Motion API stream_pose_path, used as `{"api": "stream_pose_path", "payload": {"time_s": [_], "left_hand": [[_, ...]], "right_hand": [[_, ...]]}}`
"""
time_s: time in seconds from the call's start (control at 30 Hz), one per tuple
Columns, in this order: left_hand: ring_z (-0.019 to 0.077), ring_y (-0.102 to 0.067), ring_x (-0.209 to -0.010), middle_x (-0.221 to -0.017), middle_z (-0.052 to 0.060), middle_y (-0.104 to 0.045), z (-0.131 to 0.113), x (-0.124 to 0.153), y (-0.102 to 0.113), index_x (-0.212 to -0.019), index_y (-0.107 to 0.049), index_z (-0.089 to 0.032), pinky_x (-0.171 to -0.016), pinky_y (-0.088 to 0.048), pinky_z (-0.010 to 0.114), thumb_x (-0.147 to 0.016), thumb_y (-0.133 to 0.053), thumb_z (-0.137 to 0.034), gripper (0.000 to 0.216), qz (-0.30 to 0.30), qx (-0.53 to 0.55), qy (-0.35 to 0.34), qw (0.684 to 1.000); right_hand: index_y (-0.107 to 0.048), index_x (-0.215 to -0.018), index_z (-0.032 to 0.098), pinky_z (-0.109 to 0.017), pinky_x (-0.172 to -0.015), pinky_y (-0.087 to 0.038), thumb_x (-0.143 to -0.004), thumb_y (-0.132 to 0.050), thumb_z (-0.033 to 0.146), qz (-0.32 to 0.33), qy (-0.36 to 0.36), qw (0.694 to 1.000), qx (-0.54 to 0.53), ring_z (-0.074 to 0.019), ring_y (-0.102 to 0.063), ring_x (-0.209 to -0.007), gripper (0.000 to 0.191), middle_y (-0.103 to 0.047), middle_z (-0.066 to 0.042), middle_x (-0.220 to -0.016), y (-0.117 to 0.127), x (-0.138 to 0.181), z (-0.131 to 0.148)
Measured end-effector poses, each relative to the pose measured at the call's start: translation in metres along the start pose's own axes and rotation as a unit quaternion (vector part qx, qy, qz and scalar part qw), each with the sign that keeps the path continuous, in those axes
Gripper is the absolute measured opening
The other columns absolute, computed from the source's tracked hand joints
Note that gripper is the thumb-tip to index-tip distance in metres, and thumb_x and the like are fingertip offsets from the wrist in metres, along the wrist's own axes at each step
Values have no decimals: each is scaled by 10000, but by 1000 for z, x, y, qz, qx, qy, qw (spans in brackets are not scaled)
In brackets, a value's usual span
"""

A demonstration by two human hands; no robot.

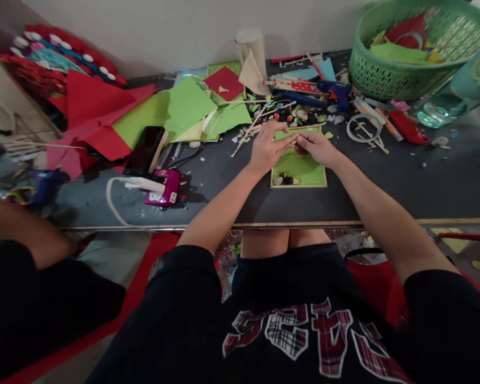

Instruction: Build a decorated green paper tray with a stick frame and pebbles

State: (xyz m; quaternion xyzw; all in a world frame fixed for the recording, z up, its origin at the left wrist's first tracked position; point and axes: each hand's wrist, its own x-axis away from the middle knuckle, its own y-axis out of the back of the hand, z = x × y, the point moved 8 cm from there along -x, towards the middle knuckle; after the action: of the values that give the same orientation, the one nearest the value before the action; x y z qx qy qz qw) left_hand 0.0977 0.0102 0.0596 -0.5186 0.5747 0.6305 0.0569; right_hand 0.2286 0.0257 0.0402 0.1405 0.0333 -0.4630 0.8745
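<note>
My left hand (pixel 269 144) and my right hand (pixel 317 148) meet fingertip to fingertip above a green panel (pixel 308 172) edged with thin wooden sticks. Both are closed in a pinch; the small thing between the fingers is too tiny to make out. In the panel's lower left corner sits a little group of pebbles (pixel 287 180), black and pale. Just beyond my hands, more mixed pebbles (pixel 302 114) lie scattered among thin sticks (pixel 260 116).
Red sheets (pixel 98 114), green paper (pixel 190 106) and a phone (pixel 148 146) lie left, near a purple power strip (pixel 164 188). A blue glue gun (pixel 338 93), tape roll (pixel 364 128), green basket (pixel 388 80) and bottle (pixel 440 109) stand right. Another person's arm (pixel 24 229) rests at far left.
</note>
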Motion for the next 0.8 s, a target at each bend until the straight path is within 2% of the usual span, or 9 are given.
{"api": "stream_pose_path", "payload": {"time_s": [0.13,0.27,0.47,0.53,0.7,0.8], "left_hand": [[315,-650,-1184,-1124,108,-688,7,3,-3,-1217,-738,-310,-1014,-534,541,-1006,-438,-696,534,19,27,20,999],[325,-646,-1188,-1096,105,-664,6,3,-4,-1186,-753,-299,-1026,-531,555,-984,-504,-690,505,25,46,29,998],[303,-677,-1099,-1025,118,-667,-1,4,0,-1118,-802,-266,-986,-551,536,-1013,-506,-623,475,-14,53,38,998],[303,-679,-1094,-1031,120,-672,-1,5,0,-1121,-803,-271,-980,-554,531,-1011,-503,-626,477,-19,51,42,998],[325,-666,-1148,-1101,131,-673,4,9,-4,-1132,-782,-282,-985,-556,532,-991,-476,-678,520,12,47,80,996],[326,-668,-1141,-1134,144,-671,3,7,-5,-1113,-761,-270,-994,-556,533,-991,-421,-710,570,21,44,75,996]], "right_hand": [[-568,-814,201,-235,-584,-413,-857,-553,888,9,14,1000,7,-96,-501,-597,688,-552,4,-678,-1,-1,1],[-571,-794,195,-235,-588,-410,-885,-543,866,13,16,1000,20,-100,-494,-602,678,-566,1,-664,0,0,-1],[-584,-819,188,-239,-584,-403,-894,-560,850,14,4,1000,13,-101,-486,-595,667,-567,-2,-670,1,4,-1],[-591,-826,190,-242,-588,-408,-889,-561,855,16,-2,1000,18,-105,-491,-605,669,-572,-5,-681,1,5,0],[-625,-866,197,-243,-589,-402,-942,-533,812,17,-7,999,38,-110,-484,-613,626,-566,-7,-690,1,5,-2],[-616,-857,201,-244,-589,-408,-949,-538,800,11,-7,999,41,-111,-493,-601,612,-564,1,-677,3,5,-6]]}}
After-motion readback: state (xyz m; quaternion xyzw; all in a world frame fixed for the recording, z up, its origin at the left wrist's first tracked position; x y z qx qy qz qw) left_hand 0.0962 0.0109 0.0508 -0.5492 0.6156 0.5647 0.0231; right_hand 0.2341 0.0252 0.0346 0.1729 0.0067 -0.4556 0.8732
